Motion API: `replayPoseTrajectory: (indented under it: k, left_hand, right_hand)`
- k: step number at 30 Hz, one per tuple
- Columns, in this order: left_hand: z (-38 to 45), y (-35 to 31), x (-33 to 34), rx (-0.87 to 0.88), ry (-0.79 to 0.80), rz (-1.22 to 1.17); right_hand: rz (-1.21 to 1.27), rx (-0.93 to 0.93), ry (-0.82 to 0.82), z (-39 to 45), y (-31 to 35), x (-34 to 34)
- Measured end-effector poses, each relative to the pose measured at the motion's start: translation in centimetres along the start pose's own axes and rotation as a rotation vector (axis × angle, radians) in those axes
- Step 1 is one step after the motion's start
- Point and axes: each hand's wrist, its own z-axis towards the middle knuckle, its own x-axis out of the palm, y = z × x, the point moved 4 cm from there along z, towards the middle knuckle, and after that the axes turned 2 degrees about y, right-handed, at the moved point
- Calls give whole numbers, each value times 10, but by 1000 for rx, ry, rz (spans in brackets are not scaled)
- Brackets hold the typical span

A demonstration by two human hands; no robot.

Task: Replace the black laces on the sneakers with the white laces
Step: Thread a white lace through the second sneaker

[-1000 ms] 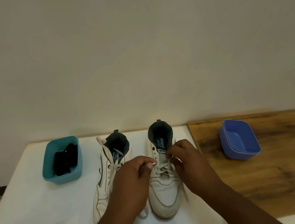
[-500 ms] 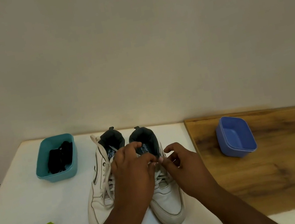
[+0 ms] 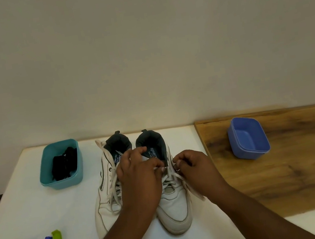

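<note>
Pinching white lace [image 3: 170, 177] ends atop the right sneaker [image 3: 174, 204], left hand [image 3: 139, 177] and right hand [image 3: 197, 168] curl tight.

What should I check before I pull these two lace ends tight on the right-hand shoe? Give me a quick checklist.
1. Left hand pinches a white lace end at the top of the right shoe: ok.
2. Right hand pinches the other end: ok.
3. White lace crosses the lower eyelets: ok.
4. Lace through the very top eyelets: cannot tell, the hands cover them.
5. Black laces out of both shoes and in the teal tub: ok.
6. Left shoe tied: not ok, its white lace hangs loose.
</note>
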Motion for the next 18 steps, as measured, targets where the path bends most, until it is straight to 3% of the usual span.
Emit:
replayPoseTrajectory:
  k: [18]
  left_hand:
    - [-1,1,6,-3,17,49]
  right_hand:
    - [13,15,85,-4,3,1]
